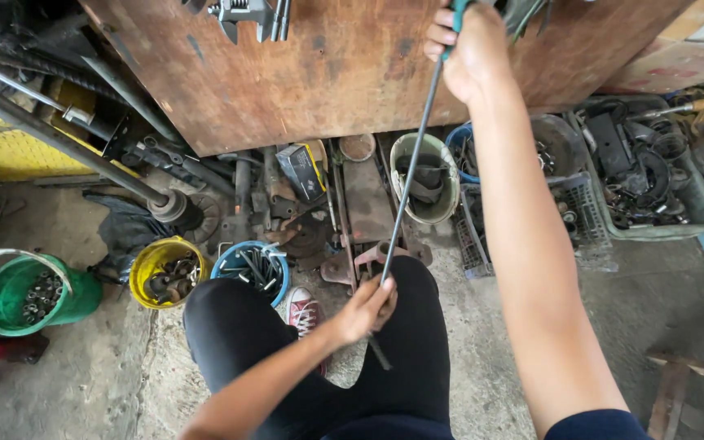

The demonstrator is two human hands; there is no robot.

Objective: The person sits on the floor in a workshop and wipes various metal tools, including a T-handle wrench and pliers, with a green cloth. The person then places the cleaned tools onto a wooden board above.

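Note:
I hold a long thin metal rod (pixel 407 183) with a teal handle at its top end. My right hand (pixel 466 49) is shut on the handle, raised high in front of a rusty brown board (pixel 344 73). My left hand (pixel 366 310) grips the rod's lower end just above my right knee in black trousers (pixel 409 342). The rod slants from upper right down to my lap, passing in front of a pale bucket (pixel 442 167) on the floor.
On the concrete floor stand a green bucket of nuts (pixel 22 293), a yellow bucket (pixel 165 269), a blue bucket of bolts (pixel 250 269), grey crates of metal parts (pixel 653 175), pipes (pixel 67 147) at left and a red shoe (pixel 303 310).

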